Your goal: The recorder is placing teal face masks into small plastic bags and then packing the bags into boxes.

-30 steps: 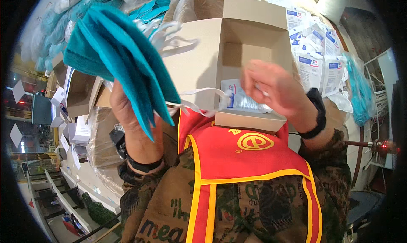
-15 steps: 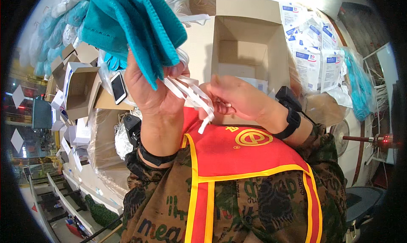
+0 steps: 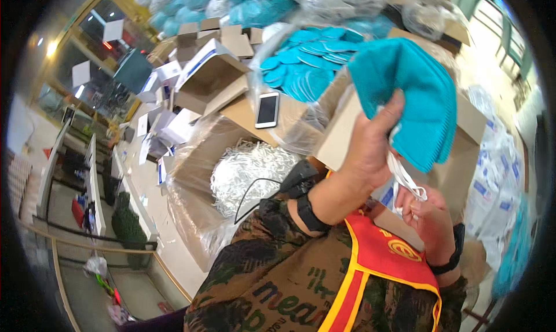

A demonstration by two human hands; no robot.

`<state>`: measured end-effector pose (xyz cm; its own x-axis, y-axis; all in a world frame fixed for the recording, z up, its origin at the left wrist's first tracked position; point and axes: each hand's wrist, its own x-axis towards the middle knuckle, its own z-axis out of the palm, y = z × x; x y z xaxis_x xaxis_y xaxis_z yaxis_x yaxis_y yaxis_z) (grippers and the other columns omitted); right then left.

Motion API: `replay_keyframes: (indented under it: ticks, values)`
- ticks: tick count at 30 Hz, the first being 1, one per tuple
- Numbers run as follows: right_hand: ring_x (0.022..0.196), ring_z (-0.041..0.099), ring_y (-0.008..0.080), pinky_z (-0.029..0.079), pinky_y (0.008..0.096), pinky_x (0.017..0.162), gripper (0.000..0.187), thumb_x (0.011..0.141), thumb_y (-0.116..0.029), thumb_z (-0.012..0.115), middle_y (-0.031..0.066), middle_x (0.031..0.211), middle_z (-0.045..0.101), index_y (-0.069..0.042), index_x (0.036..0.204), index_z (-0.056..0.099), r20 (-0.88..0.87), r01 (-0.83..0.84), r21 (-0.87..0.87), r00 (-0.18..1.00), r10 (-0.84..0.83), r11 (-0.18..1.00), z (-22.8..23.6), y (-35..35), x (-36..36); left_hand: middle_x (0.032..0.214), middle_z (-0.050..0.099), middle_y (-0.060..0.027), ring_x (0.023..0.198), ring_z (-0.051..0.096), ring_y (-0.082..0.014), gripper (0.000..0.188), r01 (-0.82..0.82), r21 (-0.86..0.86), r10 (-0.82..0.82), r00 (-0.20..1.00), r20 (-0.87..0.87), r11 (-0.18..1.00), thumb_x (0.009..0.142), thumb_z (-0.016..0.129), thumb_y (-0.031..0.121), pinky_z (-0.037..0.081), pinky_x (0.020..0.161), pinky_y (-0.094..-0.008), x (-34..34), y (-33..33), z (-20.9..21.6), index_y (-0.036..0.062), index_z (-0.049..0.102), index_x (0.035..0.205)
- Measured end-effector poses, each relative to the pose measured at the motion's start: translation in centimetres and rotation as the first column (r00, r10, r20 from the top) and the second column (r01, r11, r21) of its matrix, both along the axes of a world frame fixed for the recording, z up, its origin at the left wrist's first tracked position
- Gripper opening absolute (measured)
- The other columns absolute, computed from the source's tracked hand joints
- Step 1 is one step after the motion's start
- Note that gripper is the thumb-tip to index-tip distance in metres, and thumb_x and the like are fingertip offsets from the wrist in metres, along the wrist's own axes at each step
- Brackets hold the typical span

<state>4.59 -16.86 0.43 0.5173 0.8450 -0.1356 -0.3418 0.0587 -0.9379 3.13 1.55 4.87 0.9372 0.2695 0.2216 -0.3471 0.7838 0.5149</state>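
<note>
A small stack of teal folded face masks (image 3: 425, 100) is pinched in my left hand (image 3: 370, 149), the thumb lying across their near side. White elastic straps (image 3: 401, 175) hang from the lower edge of the masks. Below them my right hand (image 3: 431, 219) is closed, with its fingertips gathered around the strap ends. An open cardboard box (image 3: 472, 120) stands behind the masks and is partly hidden by them and my arms.
Loose teal mask pieces (image 3: 307, 62) fill a plastic-lined box beyond my left arm. Nearer is a lined box (image 3: 188, 184) of white elastic strips (image 3: 252, 170). A phone (image 3: 267, 110) lies on cardboard beside open cartons (image 3: 208, 80). Printed white packets (image 3: 492, 175) lie at right.
The view has swung left, so the boxes of teal pieces and white strips show more fully. My left hand keeps the masks; my right hand stays at the straps.
</note>
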Motion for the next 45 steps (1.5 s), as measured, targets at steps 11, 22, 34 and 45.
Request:
replay_keyframes:
  ticks: [11,22,34,45]
  values:
    - [0.050,0.041,0.0093,0.031,0.0197,0.045,0.026,0.097,-0.026,0.047,0.0102,0.068,0.056,-0.002,0.093,0.055,-0.433,0.008,0.026,0.901,0.004,1.000,-0.8,3.5,-1.6,0.110,0.065,-0.0079,0.094,0.066,-0.0174,0.037,0.089,-0.070,-0.089,0.996,0.007,0.994,0.093,0.061,0.025,0.057,0.081,-0.0338,0.0,0.7,-1.0,0.0045,0.052,0.124]
    - [0.056,0.036,0.0037,0.028,0.0184,0.048,0.031,0.101,-0.025,0.045,-0.0029,0.067,0.043,0.003,0.107,0.058,-0.294,-0.159,0.067,0.940,0.171,0.985,0.1,2.5,-2.5,0.105,0.064,-0.0036,0.091,0.064,-0.0153,0.037,-0.187,0.045,0.187,0.982,0.008,0.981,0.090,0.067,0.025,0.055,0.078,-0.0321,-0.6,1.8,-0.8,0.0061,0.055,0.119]
    - [0.057,0.038,-0.0002,0.028,0.0140,0.050,0.022,0.098,-0.024,0.054,-0.0050,0.072,0.051,-0.004,0.100,0.063,-0.264,-0.155,-0.034,0.954,0.140,0.987,-1.3,1.1,-0.4,0.067,0.063,-0.0044,0.045,0.051,-0.0114,0.027,-0.015,0.026,0.013,0.994,0.109,1.000,0.099,0.048,0.026,0.037,0.038,-0.0239,-0.3,3.2,-0.7,0.0061,0.063,0.090]
    - [0.064,0.048,0.0040,0.039,0.0202,0.058,0.023,0.097,-0.024,0.055,-0.0029,0.073,0.057,-0.004,0.105,0.063,0.197,-0.038,-0.024,0.980,0.042,0.999,-2.0,1.3,0.5,0.094,0.068,-0.0053,0.073,0.064,-0.0144,0.030,-0.004,0.003,0.004,0.995,0.103,1.000,0.100,0.048,0.026,0.050,0.058,-0.0264,-0.6,1.5,-0.5,0.0047,0.061,0.116]
